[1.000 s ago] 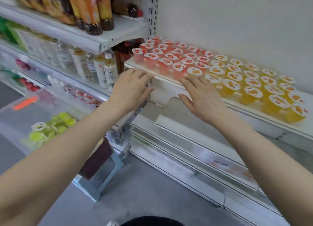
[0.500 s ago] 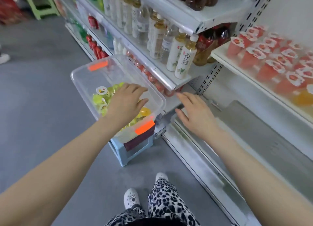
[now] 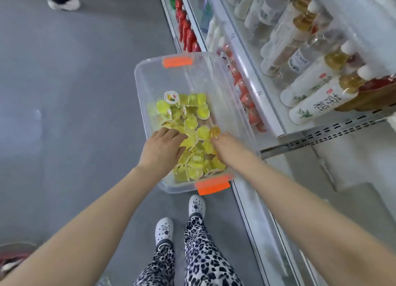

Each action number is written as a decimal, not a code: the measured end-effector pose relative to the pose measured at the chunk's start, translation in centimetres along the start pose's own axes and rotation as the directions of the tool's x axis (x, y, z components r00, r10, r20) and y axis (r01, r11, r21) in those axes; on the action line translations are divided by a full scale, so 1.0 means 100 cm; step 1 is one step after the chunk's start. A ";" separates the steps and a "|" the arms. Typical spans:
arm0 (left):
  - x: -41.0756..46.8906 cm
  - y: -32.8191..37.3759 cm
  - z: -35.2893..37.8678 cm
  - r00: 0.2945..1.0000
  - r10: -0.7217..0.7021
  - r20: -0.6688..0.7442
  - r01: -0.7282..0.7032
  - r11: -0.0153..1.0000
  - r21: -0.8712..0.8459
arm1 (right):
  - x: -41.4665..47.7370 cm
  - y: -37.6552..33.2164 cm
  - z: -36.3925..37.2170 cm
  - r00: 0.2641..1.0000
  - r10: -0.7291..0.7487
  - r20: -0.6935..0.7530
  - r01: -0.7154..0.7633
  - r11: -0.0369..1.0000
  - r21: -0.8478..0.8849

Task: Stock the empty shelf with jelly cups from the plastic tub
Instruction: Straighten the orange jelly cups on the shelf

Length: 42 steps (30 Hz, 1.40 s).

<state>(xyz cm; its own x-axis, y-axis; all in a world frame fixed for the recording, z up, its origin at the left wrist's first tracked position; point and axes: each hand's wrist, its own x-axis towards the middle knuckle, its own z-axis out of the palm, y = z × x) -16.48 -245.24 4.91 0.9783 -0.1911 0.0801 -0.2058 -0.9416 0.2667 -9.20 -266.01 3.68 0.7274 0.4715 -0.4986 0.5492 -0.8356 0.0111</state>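
Jelly cups (image 3: pixel 192 122) lie heaped at the near end of the plastic tub (image 3: pixel 182 79), where the left hand (image 3: pixel 162 150) spreads flat over them and the right hand (image 3: pixel 228 149) digs in, its grip hidden, probably gathering a handful.

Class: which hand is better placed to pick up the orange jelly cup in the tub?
Right, probably: the right hand has fingertips at the orange jelly cup; the left hand rests farther off.

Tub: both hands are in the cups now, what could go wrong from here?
The cups lie jumbled in the tub, so a handful scooped by the left hand or right hand may spill. One orange cup by the right hand could get shelved among yellow ones.
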 end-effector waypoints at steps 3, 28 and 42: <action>0.001 -0.003 0.004 1.000 -0.003 -0.005 0.003 1.000 0.005 | 0.023 -0.007 0.007 0.990 0.069 0.123 -0.047 0.983 -0.175; 0.033 0.010 0.001 0.963 -0.018 0.268 -0.009 0.995 0.098 | 0.006 0.027 -0.047 0.889 0.063 -0.453 0.090 0.947 0.308; 0.145 0.051 0.123 0.878 0.003 0.479 -0.043 0.996 0.072 | -0.004 0.075 -0.066 0.726 0.287 -0.625 0.218 0.765 0.606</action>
<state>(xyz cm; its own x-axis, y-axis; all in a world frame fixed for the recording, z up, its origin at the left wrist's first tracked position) -3.04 -256.25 -4.42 0.8698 -0.3035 -0.3890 -0.2452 -0.9501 0.1930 -2.62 -270.64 9.71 0.9429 0.2783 0.1829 0.3300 -0.7072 -0.6253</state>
